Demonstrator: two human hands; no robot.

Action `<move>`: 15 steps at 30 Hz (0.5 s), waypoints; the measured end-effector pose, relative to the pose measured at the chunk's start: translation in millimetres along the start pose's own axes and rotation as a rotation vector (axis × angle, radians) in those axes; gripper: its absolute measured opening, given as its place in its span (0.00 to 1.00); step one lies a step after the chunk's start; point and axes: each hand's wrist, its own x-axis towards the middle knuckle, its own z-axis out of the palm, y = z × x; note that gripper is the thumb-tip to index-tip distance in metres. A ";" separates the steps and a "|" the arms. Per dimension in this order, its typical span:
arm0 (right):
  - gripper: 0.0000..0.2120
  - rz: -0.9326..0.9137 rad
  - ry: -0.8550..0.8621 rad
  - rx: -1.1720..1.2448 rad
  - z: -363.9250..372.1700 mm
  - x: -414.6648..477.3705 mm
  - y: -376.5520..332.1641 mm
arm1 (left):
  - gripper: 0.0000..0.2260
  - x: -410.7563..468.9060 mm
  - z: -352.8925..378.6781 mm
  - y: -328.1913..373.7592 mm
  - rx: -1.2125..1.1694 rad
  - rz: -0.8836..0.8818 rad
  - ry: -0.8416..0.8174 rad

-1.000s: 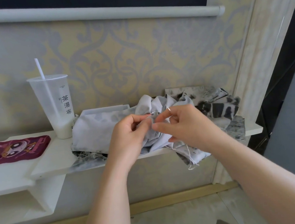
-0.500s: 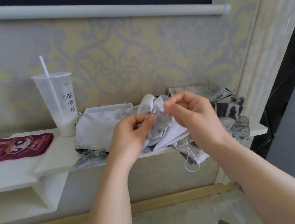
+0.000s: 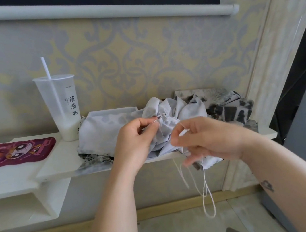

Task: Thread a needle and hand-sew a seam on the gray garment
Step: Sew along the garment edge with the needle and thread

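Note:
The gray garment (image 3: 103, 135) lies bunched on a white shelf (image 3: 58, 161) against the wall. My left hand (image 3: 133, 139) pinches a fold of the garment near a stitched edge (image 3: 167, 119). My right hand (image 3: 208, 138) sits just right of it, thumb and forefinger pinching what looks like the needle (image 3: 185, 130) with white thread. The thread (image 3: 208, 195) hangs from that hand in a long loop below the shelf. The needle itself is too small to make out clearly.
A tall plastic cup (image 3: 61, 109) with a straw and some milky drink stands left of the garment. A red cartoon-print mat (image 3: 17, 152) lies at the far left. Dark patterned fabric (image 3: 232, 114) is piled at the right end, beside a wall corner.
My right hand has moved down and to the right, away from the garment, drawing the thread out. The hanging loop is now much longer. My left hand keeps its pinch on the fabric.

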 end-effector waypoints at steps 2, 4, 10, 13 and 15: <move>0.10 -0.037 0.266 -0.122 3.5 5.3 -0.9 | 0.03 0.3 -0.1 0.1 -0.010 0.008 -0.018; 0.09 -0.080 0.391 -0.197 8.7 10.1 -2.4 | 0.04 0.4 -0.5 0.1 -0.019 0.010 -0.034; 0.07 -0.156 0.484 -0.322 21.8 25.8 2.2 | 0.04 0.7 -0.7 0.0 -0.056 0.020 -0.069; 0.06 -0.209 0.533 -0.324 20.3 31.1 7.3 | 0.03 0.8 -1.8 -0.3 -0.059 0.020 -0.079; 0.06 -0.238 0.546 -0.323 20.3 30.3 8.3 | 0.03 0.2 -2.2 0.2 -0.060 0.015 -0.081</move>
